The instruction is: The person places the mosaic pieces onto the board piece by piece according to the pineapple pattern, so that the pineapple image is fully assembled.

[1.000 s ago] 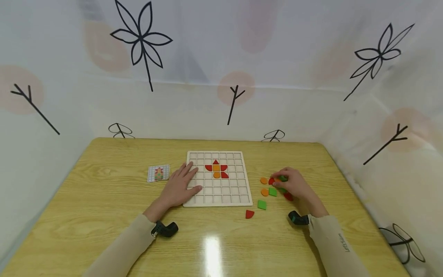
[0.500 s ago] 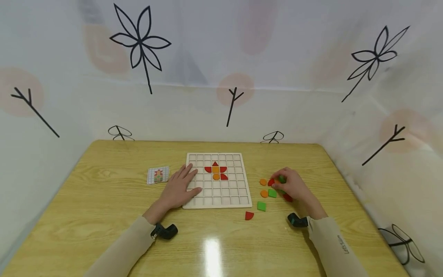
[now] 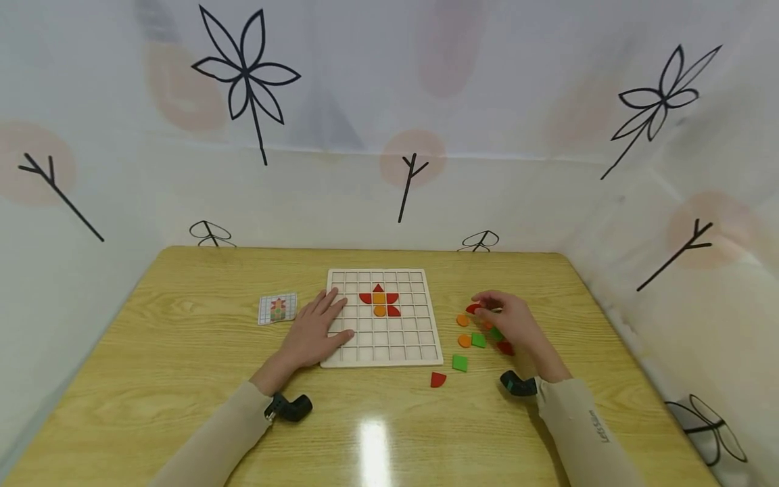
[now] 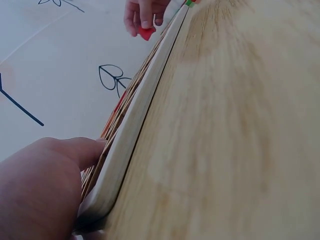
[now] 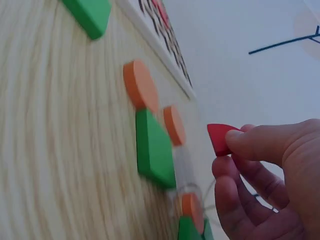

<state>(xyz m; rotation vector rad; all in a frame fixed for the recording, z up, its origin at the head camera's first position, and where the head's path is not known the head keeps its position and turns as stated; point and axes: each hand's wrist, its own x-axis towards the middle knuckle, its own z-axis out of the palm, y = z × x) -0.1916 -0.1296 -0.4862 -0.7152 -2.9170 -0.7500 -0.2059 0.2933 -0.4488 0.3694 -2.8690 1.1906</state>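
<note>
Between thumb and fingers my right hand (image 3: 510, 318) pinches a red quarter-circle piece (image 5: 219, 138), held above the tabletop among loose pieces. My left hand (image 3: 312, 331) lies with straight, spread fingers on the left side of the white grid board (image 3: 408, 341). On the board sit a red triangle (image 3: 379, 289), an orange square (image 3: 379, 298), an orange circle (image 3: 380, 311) and several red quarter-circles (image 3: 393, 312). In the left wrist view, the left thumb touches the board's edge and the held red piece shows at the top.
A small pattern card (image 3: 277, 308) lies left of the board. Right of it are orange circles (image 3: 464, 341), green squares (image 3: 460, 363) and a red quarter-circle (image 3: 505, 348), some partly under the right hand. Another red quarter-circle (image 3: 438, 380) lies near the board's lower right corner.
My right hand has lifted the red quarter-circle off the table and moved slightly up and left, uncovering some loose pieces. The left hand has stayed on the board.
</note>
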